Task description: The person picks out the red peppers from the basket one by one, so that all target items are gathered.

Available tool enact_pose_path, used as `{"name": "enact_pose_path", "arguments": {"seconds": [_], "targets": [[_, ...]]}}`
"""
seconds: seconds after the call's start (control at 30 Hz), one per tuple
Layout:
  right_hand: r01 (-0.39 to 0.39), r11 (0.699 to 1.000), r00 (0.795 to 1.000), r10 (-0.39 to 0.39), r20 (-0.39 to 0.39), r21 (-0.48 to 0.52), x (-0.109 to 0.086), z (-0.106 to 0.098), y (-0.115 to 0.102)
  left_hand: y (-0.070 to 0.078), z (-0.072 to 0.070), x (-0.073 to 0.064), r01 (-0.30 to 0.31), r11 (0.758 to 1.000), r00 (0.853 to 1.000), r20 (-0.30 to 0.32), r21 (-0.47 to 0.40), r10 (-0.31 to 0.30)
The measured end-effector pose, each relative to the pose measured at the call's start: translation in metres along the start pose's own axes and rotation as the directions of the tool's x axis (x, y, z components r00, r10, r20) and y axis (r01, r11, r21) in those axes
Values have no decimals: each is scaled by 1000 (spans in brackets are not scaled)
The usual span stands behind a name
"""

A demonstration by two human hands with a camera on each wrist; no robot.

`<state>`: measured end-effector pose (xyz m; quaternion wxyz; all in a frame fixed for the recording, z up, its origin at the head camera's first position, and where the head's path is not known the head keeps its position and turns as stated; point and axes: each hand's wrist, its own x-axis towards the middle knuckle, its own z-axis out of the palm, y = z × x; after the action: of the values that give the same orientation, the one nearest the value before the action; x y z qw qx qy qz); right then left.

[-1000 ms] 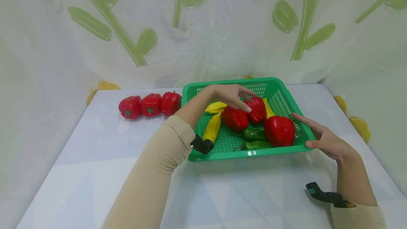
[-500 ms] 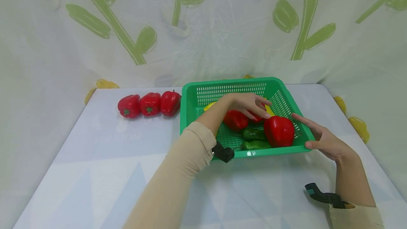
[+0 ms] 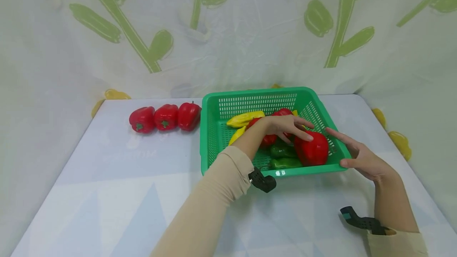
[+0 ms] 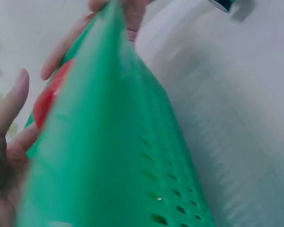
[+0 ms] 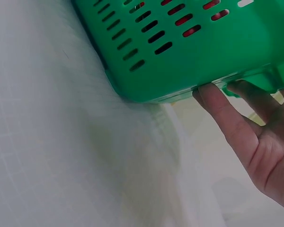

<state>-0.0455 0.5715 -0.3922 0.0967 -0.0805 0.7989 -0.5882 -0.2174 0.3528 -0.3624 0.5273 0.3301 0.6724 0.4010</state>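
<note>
Sliding right and nearer over the basket (image 3: 205, 138), my left grip (image 3: 285, 125) has come away from the middle red peppers (image 3: 268, 141) and is now above the big red pepper (image 3: 311, 154), while my right grip (image 3: 369, 162) has stayed at the near right corner. That big pepper sits in the basket's near right part, just beside two green peppers (image 3: 284, 163); yellow vegetables (image 3: 245, 119) lie farther left. I judge this to be the reach for the big pepper, and the next move would call for lowering my left fingers round its sides before any lift. My left grip is loosely spread and has hold of nothing; its fingertips are over the pepper's top, though whether they touch I cannot tell. My right grip is spread too, its fairly straight fingers and thumb against the rim. Three red peppers (image 3: 166, 117) stand in a row on the far left of the tabletop (image 3: 107, 209).
</note>
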Motion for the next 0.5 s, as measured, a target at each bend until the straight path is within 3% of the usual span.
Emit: {"name": "enact_pose_path", "arguments": {"seconds": [0.2,0.5], "targets": [[-16,1000,1000,16,-6,1,-2,1,0,1,9,3,-3,998,1000,8,68,3],[-26,1000,1000,26,-9,-6,-1,0,0,3,8,0,26,1000,1000,11,4,-26]]}}
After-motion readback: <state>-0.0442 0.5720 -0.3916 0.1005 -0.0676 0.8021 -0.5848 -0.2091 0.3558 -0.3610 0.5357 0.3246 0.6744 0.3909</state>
